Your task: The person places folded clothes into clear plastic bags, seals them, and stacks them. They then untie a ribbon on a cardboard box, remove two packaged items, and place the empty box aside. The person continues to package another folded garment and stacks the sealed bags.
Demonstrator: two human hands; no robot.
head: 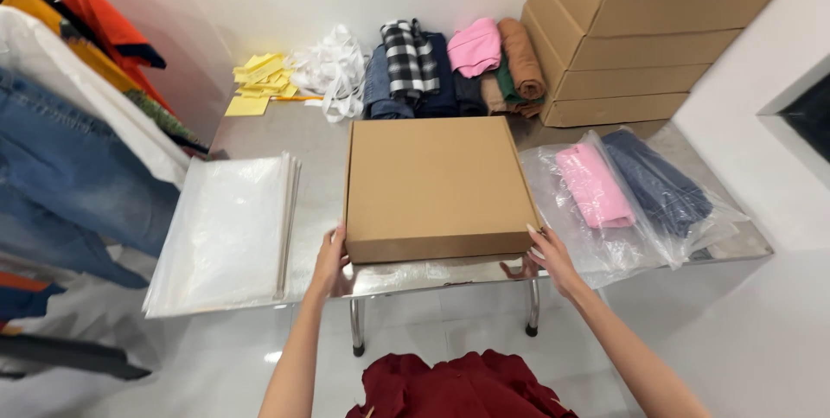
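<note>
Brown corrugated cardboard, a flat closed mailer box (pixel 439 186), lies on the steel table (pixel 320 210) at its near edge, between a stack of clear plastic bags (pixel 226 232) and bagged pink and blue clothes (pixel 627 189). The left hand (pixel 331 264) and right hand (pixel 546 258) press spread fingers against its near corners. Uneven pulling could tip the box off the edge.

The flat, square brown cardboard box (pixel 439 185) lies closed (lid down, flaps tucked) on the steel table (pixel 316 137), level, its front side flush along the table's near edge, about midway between the left and right corners.
</note>
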